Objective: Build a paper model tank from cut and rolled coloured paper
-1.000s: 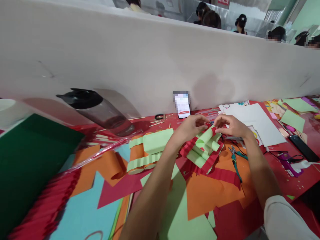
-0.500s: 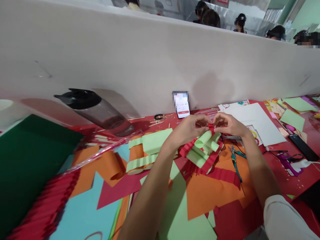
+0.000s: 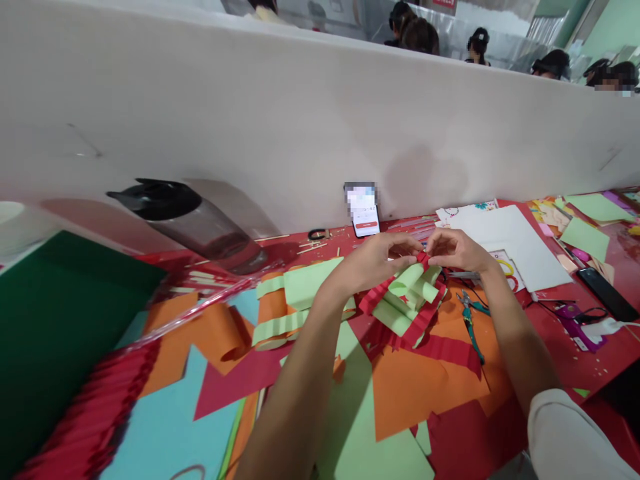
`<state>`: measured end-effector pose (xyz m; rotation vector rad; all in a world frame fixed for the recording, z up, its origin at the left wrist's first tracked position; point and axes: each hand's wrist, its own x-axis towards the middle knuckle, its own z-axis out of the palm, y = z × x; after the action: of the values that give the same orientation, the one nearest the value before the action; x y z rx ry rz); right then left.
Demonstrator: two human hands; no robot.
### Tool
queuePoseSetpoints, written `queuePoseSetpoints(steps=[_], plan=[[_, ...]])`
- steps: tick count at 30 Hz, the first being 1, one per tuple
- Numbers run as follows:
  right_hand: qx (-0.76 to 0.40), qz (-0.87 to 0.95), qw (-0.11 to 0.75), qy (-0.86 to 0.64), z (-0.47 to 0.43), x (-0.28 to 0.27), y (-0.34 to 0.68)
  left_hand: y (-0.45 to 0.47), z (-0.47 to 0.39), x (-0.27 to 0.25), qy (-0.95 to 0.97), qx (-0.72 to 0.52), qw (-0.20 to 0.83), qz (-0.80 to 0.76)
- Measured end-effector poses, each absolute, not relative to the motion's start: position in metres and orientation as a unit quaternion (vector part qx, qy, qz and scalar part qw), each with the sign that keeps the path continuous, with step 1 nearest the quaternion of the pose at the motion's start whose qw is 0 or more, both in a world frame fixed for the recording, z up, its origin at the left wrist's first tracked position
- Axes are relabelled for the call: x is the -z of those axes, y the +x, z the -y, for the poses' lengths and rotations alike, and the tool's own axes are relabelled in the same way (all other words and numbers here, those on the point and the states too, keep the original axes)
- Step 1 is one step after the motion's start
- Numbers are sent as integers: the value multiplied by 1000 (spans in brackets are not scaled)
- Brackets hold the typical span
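My left hand (image 3: 381,259) and my right hand (image 3: 456,249) meet over the table, fingertips pinched on either side of a short piece of folded red paper strip (image 3: 423,259). Directly below them is a papercraft piece (image 3: 397,317) of light green paper with curled green rolls on top and pleated red trim along its edges. Whether the red strip is joined to it is hard to see. Pliers with teal handles (image 3: 469,327) lie near my right forearm. A second green and orange paper piece (image 3: 280,323) rests left of my left arm.
A phone (image 3: 365,210) leans against the white partition (image 3: 300,133). A dark-lidded bottle (image 3: 200,227) and a dark green board (image 3: 65,333) stand at left. Orange sheets (image 3: 415,393), a blue sheet (image 3: 170,427) and white sheets (image 3: 525,247) cover parts of the red table. Another phone (image 3: 607,295) lies right.
The fingers of both hands have shifted slightly at the red strip, and more of it shows between them. My left hand sits a little lower. The papercraft piece stays in place.
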<state>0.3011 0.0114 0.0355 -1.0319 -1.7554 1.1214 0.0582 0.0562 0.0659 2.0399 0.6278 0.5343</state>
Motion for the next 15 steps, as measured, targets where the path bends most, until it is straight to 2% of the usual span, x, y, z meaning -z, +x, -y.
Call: queuePoseSetpoints(steps=[15], plan=[[-413,726,423,-349,-18,-26,308,60,-57,-63,813,-216,480,-251]])
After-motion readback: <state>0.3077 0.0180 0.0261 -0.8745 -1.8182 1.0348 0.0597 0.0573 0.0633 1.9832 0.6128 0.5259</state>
